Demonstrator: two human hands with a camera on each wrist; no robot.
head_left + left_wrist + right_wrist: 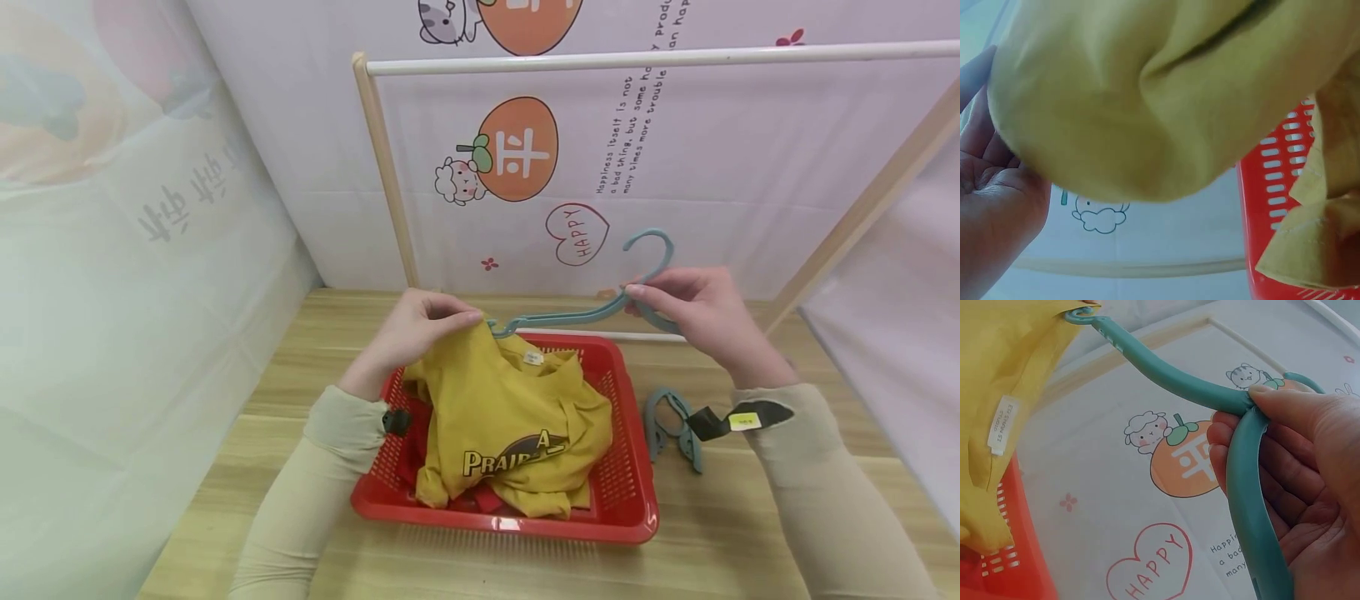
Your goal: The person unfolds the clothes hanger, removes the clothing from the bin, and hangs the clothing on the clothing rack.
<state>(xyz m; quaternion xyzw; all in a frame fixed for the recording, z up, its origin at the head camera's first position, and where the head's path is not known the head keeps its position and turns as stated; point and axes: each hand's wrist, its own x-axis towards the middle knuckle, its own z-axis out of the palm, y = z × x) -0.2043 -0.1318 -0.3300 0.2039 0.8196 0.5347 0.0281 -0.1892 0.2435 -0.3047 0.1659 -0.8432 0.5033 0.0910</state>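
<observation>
A yellow T-shirt (517,417) with dark lettering lies partly in a red basket (637,500), its shoulder lifted by my left hand (420,329), which pinches the cloth between thumb and fingers. My right hand (697,312) grips a blue-green folding hanger (570,317) near its centre, hook upward. One hanger arm reaches left, its tip at the shirt's neck opening; the other bends downward below my right palm, as the right wrist view shows. A white label (1002,425) hangs inside the collar. In the left wrist view, draped yellow cloth (1116,125) hides my fingertips.
A second folded hanger (671,427) lies on the wooden table (292,400) right of the basket. Behind stands a rack with a white top rail (675,57) and wooden posts (388,175). A printed white cloth covers the walls. Red fabric lies under the shirt.
</observation>
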